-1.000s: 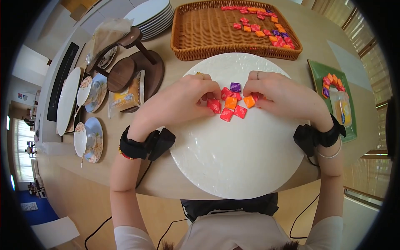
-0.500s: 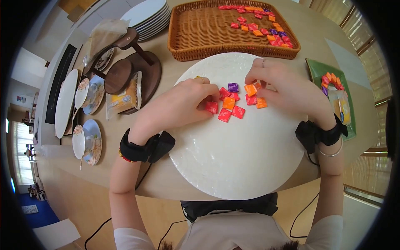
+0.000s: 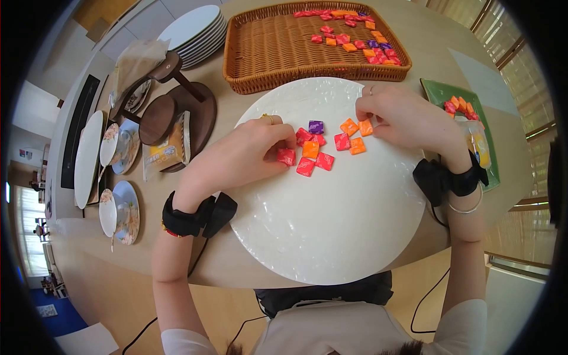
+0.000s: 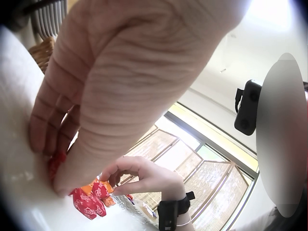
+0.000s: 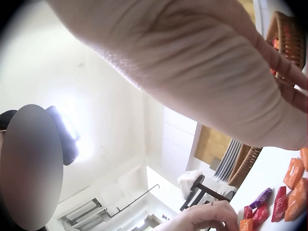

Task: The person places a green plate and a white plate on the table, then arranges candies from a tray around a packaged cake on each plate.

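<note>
On the round white board (image 3: pixel 319 231), my left hand (image 3: pixel 248 148) pinches a red wrapped candy (image 3: pixel 286 157) between thumb and fingers. Beside it lies a cluster: a purple candy (image 3: pixel 316 127) at the top, an orange candy (image 3: pixel 311 149) in the middle and several red candies (image 3: pixel 324 161) around it. To the right is a looser group, with a red candy (image 3: pixel 342 141) and orange candies (image 3: pixel 357 146). Thumb and index finger of my right hand (image 3: pixel 402 115) close on this group's rightmost orange candy (image 3: pixel 365 127). The left wrist view shows my left thumb covering much of its red candy (image 4: pixel 57 162).
A wicker tray (image 3: pixel 254 84) with more candies stands behind the board. At right, a green plate (image 3: pixel 491 177) holds candies and a packet. Stacked white plates (image 3: pixel 192 29), a dark wooden stand (image 3: pixel 201 118) and flowered cups with saucers (image 3: pixel 127 216) are at left.
My right hand has moved rightward from the cluster, and the red and orange candies now lie in a separate group. My left hand stays at its red candy. The head view has shifted slightly.
</note>
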`<state>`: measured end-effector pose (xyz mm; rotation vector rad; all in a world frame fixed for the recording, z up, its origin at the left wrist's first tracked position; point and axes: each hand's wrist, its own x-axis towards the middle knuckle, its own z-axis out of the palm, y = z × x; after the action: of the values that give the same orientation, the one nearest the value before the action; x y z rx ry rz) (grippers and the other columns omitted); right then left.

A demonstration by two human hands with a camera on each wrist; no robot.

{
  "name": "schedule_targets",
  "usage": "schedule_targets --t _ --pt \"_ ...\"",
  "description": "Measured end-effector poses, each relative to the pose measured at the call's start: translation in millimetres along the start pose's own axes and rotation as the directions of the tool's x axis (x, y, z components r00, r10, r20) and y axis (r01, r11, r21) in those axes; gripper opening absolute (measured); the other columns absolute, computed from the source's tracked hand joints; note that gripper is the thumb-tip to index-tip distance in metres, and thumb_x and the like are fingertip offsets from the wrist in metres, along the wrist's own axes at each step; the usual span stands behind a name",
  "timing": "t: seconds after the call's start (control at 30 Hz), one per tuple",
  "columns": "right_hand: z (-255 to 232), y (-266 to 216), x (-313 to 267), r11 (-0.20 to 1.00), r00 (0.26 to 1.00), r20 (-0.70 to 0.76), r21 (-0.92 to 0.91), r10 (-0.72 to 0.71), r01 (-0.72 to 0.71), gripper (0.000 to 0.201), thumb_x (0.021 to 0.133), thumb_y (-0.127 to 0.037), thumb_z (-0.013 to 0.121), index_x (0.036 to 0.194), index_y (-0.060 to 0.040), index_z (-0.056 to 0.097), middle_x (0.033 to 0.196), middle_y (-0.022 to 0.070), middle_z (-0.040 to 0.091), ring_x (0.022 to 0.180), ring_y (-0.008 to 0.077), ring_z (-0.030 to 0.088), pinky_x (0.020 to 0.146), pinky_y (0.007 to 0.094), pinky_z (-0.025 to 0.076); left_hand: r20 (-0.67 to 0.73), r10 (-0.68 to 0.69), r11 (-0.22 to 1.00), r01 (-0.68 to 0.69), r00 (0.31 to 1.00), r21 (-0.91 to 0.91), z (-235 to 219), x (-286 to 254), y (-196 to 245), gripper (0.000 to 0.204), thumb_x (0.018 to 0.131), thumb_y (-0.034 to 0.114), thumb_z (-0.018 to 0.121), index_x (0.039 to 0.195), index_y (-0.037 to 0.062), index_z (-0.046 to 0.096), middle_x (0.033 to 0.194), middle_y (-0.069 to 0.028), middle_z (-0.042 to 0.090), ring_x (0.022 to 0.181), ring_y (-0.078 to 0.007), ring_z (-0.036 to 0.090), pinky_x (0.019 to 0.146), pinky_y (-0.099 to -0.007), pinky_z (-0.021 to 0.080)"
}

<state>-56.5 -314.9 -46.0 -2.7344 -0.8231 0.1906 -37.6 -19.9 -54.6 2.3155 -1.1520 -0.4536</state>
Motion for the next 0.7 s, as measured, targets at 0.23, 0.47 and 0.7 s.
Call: schedule_targets --t 0.23,0.47,0.7 --pt "0.2 -4.2 4.6 0.999 0.999 0.047 -0.036 0.004 -0.003 0.015 0.073 0.002 0.067 0.086 0.0014 0.059 0.088 0.0138 0.059 0.087 0.031 0.058 0.075 0.0396 0.048 -0.004 0.013 1.0 -0.013 1.0 0.008 0.6 0.4 -2.2 0.023 0.078 0.005 0.071 0.1 0.0007 0.067 0.094 -0.0134 0.064 0.08 -0.0281 0.064 0.075 -0.0359 0.052" --pt "-0.2 -3.6 3.5 0.999 0.999 0.023 0.02 0.035 -0.036 0.016 0.074 0.002 0.065 0.088 0.0014 0.059 0.09 0.0131 0.058 0.089 0.0299 0.058 0.077 0.0395 0.048 -0.006 0.027 1.0 -0.026 1.0 0.006 0.8 -0.2 -3.1 0.024 0.078 0.005 0.071 0.102 0.0006 0.067 0.095 -0.0136 0.064 0.081 -0.0285 0.064 0.076 -0.0361 0.052" --pt "-1.5 -1.3 3.6 0.997 0.993 -0.103 0.058 -0.05 0.057 0.018 0.081 0.001 0.063 0.099 0.0011 0.062 0.098 0.0126 0.058 0.092 0.0282 0.059 0.081 0.0375 0.049 0.0 0.024 1.0 -0.024 1.0 0.008 0.4 -0.9 -2.6 0.025 0.078 0.005 0.07 0.103 0.0005 0.066 0.096 -0.0136 0.064 0.081 -0.0284 0.064 0.076 -0.036 0.052"
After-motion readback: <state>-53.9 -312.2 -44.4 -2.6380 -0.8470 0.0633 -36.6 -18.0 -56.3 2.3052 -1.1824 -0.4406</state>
